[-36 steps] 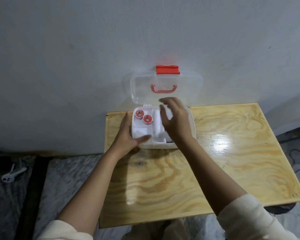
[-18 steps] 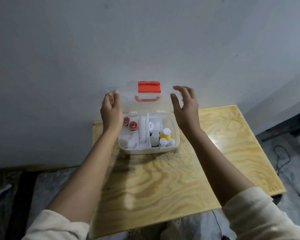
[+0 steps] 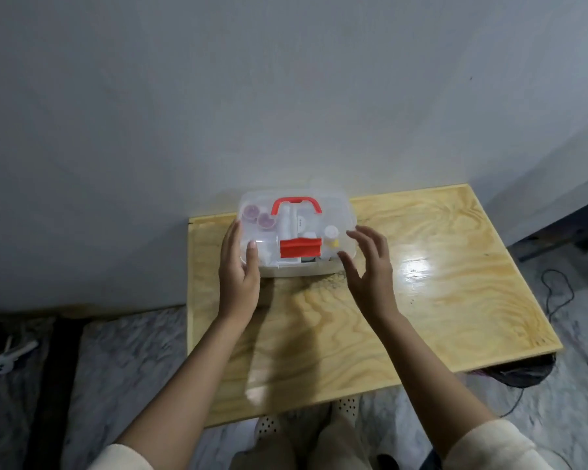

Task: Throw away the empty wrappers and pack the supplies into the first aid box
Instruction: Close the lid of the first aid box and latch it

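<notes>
The first aid box (image 3: 342, 212) stands at the back of the wooden table (image 3: 455, 266), against the wall. Its clear lid is down, with the red handle (image 3: 296, 205) on top and the red latch (image 3: 300, 248) at the front. Through the lid I see two red-capped tubs (image 3: 259, 216), a white roll (image 3: 287, 222) and a yellow bottle (image 3: 331, 236). My left hand (image 3: 240, 266) lies flat against the box's left front corner, thumb on the lid. My right hand (image 3: 370, 266) hovers open just off the box's right front corner, not touching it.
The grey wall rises right behind the box. A white plug (image 3: 6, 359) lies on the floor at the left. A black cable (image 3: 557, 293) trails on the floor to the right of the table. My knees and spotted slippers (image 3: 345, 407) show under the table's front edge.
The lid, upright against the wall before, has swung down onto the box. Both hands came down from the lid's sides to the box's front corners.
</notes>
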